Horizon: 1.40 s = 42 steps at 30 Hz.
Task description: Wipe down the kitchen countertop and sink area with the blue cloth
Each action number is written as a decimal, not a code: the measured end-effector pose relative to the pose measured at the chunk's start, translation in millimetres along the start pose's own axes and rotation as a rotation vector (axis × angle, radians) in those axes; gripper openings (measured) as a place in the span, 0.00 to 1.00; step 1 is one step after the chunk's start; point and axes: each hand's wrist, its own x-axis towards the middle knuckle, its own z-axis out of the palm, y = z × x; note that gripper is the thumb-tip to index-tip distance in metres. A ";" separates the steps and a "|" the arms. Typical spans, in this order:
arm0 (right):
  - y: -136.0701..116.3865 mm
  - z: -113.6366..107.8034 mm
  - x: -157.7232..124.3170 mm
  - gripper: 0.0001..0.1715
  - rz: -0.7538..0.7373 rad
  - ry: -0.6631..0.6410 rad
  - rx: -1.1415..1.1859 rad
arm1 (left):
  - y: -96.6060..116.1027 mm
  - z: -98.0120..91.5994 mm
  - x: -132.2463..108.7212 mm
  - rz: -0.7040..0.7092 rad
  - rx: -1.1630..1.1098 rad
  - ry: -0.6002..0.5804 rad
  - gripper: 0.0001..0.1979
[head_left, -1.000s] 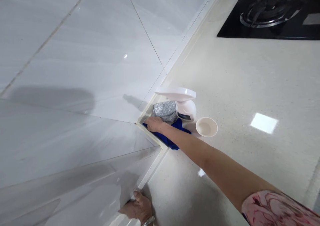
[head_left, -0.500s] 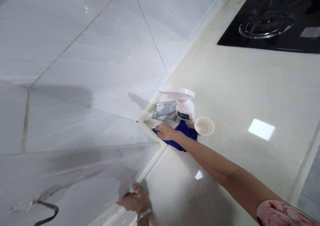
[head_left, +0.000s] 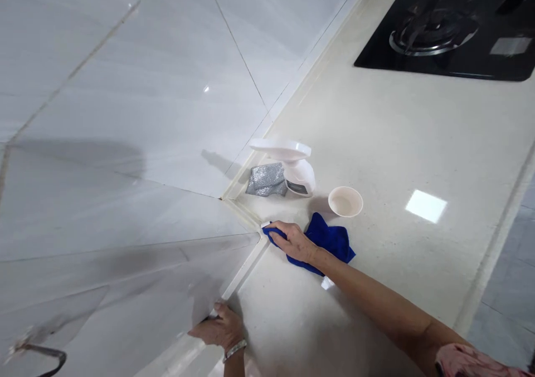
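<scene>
My right hand [head_left: 295, 243] grips a blue cloth [head_left: 330, 239] at the back edge of the countertop [head_left: 397, 143]; my open left hand [head_left: 222, 327] touches that edge.

Pale wall tiles [head_left: 137, 93] are seen from eight to twelve o'clock. On the cream countertop [head_left: 397, 143], a black hob [head_left: 451, 37] is set at two, light [head_left: 426, 206] is mirrored at three; grey floor [head_left: 510, 288] is glimpsed at four.
</scene>
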 end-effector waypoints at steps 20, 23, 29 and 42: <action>-8.0 1.4 88.3 0.19 0.098 -0.089 -0.795 | -10.1 -2.6 -2.7 0.100 0.017 0.038 0.45; -1.4 1.8 89.8 0.20 0.009 -0.152 -0.798 | -5.6 -2.1 -2.2 0.108 0.019 0.046 0.43; -0.6 3.8 84.6 0.17 -0.143 -0.266 -0.850 | -0.7 -1.3 -2.9 0.051 0.029 0.035 0.46; -4.4 -28.1 20.7 0.13 -0.032 -0.345 -0.788 | -4.5 -0.4 -1.9 0.056 0.007 0.007 0.47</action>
